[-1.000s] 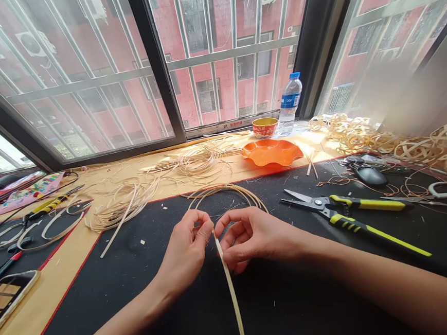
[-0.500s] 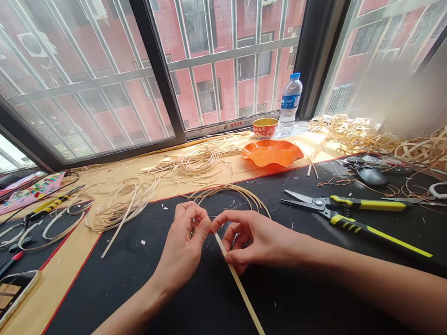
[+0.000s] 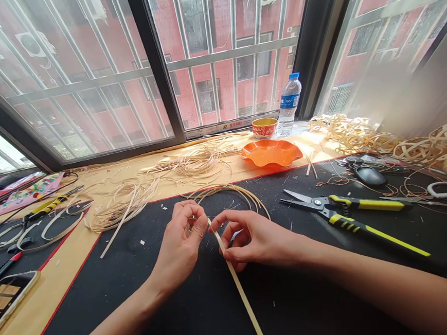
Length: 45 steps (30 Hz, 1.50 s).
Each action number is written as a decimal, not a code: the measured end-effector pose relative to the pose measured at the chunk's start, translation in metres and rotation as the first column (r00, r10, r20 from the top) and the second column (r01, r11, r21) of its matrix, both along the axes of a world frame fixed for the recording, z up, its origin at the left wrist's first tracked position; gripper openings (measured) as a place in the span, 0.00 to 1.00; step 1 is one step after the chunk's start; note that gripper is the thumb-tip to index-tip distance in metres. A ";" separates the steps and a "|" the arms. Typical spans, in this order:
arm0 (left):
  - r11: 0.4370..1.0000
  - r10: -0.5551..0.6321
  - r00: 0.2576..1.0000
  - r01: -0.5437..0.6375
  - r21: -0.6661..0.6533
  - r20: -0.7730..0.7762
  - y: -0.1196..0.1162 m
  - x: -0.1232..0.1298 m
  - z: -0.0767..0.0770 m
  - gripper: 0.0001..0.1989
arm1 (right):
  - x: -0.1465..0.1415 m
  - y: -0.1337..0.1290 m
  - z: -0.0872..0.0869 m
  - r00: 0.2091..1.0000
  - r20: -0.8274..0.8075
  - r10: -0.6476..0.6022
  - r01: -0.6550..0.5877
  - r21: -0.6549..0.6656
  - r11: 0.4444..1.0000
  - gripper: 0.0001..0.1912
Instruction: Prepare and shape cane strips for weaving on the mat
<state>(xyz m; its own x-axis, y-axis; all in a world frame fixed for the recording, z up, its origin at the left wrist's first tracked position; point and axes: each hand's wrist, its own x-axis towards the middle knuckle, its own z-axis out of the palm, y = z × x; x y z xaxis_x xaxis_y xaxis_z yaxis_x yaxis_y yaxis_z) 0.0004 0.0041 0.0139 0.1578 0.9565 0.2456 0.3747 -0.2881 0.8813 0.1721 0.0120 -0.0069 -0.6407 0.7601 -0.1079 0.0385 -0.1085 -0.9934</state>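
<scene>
Cane strip [image 3: 238, 285] in right hand [image 3: 256, 237]

Above the matt black work mat [image 3: 296, 306] runs a smooth, pale cane strip [image 3: 241, 295]; on the mat, snips [image 3: 351, 219] with glossy plastic grips and metal blades; beyond it, a glossy orange plastic dish [image 3: 271, 152]

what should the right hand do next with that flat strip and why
I'd probably feed the flat cane strip a little further toward the left hand, keeping hold with the right hand. Its upper tip sits right beside the left hand, apparently not gripped there, while the right hand pinches it lower down, so a short push seems the likeliest way to pass it across.
</scene>
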 end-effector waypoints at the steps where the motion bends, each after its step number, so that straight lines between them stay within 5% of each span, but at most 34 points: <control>1: 1.000 0.007 1.000 -0.006 -0.006 0.012 0.000 0.000 0.000 0.10 | 0.000 0.000 0.000 1.000 -0.006 0.008 -0.008 -0.002 1.000 0.19; 17: 0.999 -0.016 0.997 0.013 0.031 0.078 0.001 -0.001 0.000 0.10 | -0.001 -0.002 0.001 0.999 0.038 -0.010 0.008 0.050 0.999 0.12; 31: 0.985 -0.038 0.998 0.027 0.168 0.058 -0.008 0.001 0.007 0.09 | 0.001 -0.003 0.003 0.999 0.030 -0.022 0.020 0.085 0.996 0.17; 38: 0.959 -0.157 0.987 0.141 0.246 0.044 -0.016 0.003 0.007 0.08 | 0.001 -0.005 0.005 0.991 0.094 -0.093 0.073 0.198 0.977 0.18; 45: 0.918 -0.200 0.976 0.158 0.364 0.081 -0.023 0.003 0.006 0.07 | 0.002 0.001 0.004 0.995 -0.049 -0.082 0.083 0.021 0.996 0.20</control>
